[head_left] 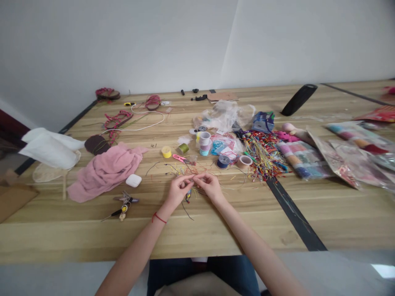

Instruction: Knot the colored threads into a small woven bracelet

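My left hand (179, 190) and my right hand (210, 186) meet fingertip to fingertip just above the table, both closed in a pinch. Thin cord runs at their fingertips; its exact shape is hidden by the fingers. Under and between the hands lies a small bunch of coloured cords (188, 195) with dark loose ends. Loose red and yellow threads (200, 168) spread just beyond the fingers. Pink-handled snips (179, 158) lie past my left hand, near a yellow spool (166, 152) and an olive-green spool (183, 148).
A blue spool (223, 162), a tan spool (245, 161) and stacked white spools (205, 142) stand ahead. Rightward are a heap of multicoloured cords (267, 158) and bagged threads (304, 158). To the left lie a pink cloth (108, 172), a white case (133, 180) and keys (124, 203).
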Demonstrator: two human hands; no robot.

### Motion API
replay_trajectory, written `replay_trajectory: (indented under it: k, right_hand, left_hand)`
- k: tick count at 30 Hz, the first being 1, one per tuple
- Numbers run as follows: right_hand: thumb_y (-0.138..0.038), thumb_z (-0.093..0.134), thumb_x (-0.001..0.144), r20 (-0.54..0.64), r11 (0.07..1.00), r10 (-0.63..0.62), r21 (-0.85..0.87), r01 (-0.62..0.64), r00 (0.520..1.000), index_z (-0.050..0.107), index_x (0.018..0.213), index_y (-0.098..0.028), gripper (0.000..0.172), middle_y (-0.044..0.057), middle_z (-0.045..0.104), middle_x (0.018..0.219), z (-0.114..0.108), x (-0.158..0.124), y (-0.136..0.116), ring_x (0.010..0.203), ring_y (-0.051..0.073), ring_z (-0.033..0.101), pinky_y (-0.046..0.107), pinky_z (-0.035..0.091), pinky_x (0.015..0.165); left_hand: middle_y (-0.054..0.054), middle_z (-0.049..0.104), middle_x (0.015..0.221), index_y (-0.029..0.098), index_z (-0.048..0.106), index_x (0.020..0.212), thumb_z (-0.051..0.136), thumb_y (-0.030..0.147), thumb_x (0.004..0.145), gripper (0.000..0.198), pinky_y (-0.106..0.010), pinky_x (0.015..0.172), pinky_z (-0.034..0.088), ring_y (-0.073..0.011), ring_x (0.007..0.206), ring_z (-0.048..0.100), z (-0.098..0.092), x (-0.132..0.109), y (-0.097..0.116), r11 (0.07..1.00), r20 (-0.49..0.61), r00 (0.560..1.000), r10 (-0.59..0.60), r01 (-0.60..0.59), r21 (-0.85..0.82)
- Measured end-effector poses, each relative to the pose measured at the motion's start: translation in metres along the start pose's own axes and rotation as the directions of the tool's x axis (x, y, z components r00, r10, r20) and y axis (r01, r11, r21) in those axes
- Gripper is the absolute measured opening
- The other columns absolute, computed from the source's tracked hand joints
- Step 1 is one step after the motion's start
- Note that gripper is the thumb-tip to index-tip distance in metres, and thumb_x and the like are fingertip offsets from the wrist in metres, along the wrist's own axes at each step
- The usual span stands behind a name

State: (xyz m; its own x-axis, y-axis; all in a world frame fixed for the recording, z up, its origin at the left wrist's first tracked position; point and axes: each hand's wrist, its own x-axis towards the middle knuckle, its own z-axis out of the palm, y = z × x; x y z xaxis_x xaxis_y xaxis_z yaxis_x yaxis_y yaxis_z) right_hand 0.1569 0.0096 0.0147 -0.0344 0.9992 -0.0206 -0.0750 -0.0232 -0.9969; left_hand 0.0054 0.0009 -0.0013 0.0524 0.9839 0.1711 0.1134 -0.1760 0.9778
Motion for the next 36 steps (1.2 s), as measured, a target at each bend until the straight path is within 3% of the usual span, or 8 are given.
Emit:
replay_trajectory:
  k: [11, 18, 24, 36]
  right_hand:
    - [-0.048, 0.078, 0.061, 0.076, 0.998, 0.048, 0.041, -0.052, 0.996, 0.071, 0.071, -0.017, 0.033, 0.002, 0.063, 0.057, -0.002, 0.002, 0.004, 0.053, 0.014, 0.052, 0.025, 0.037, 0.049]
    - [-0.052, 0.079, 0.059, 0.153, 0.986, 0.138, 0.071, -0.150, 0.979, 0.069, 0.073, -0.016, 0.040, -0.004, 0.053, 0.047, -0.005, 0.003, 0.002, 0.042, 0.008, 0.039, 0.022, 0.027, 0.042]
    - [-0.050, 0.079, 0.059, 0.194, 0.981, 0.157, 0.080, -0.175, 0.968, 0.068, 0.073, -0.015, 0.039, -0.004, 0.053, 0.048, -0.006, 0.004, 0.003, 0.043, 0.007, 0.041, 0.020, 0.029, 0.042]
    - [-0.044, 0.081, 0.056, 0.143, 0.978, 0.137, 0.140, -0.158, 0.980, 0.067, 0.073, -0.016, 0.035, -0.004, 0.058, 0.049, -0.006, 0.009, 0.013, 0.042, 0.007, 0.045, 0.020, 0.033, 0.042]
  left_hand:
    - [0.000, 0.061, 0.072, 0.017, 0.073, 0.101, 0.066, 0.022, 0.078, 0.025, -0.019, 0.046, 0.033, -0.0047, 0.048, 0.037, -0.002, -0.001, 0.004, 0.991, -0.003, 0.996, 0.087, -0.086, 0.107]
    - [0.000, 0.061, 0.073, 0.017, 0.073, 0.100, 0.066, 0.020, 0.078, 0.023, -0.019, 0.046, 0.034, -0.0047, 0.048, 0.038, -0.002, -0.002, 0.003, 0.987, 0.015, 0.996, 0.089, -0.091, 0.135]
    - [0.002, 0.060, 0.072, 0.017, 0.072, 0.101, 0.064, 0.014, 0.079, 0.024, -0.017, 0.050, 0.036, -0.0039, 0.049, 0.038, -0.003, -0.002, 0.005, 0.969, 0.032, 0.988, 0.154, -0.157, 0.191]
    - [0.001, 0.059, 0.076, 0.018, 0.072, 0.104, 0.062, 0.012, 0.080, 0.027, -0.016, 0.049, 0.034, -0.0042, 0.050, 0.037, -0.002, -0.004, 0.007, 0.955, 0.107, 0.977, 0.185, -0.204, 0.216]
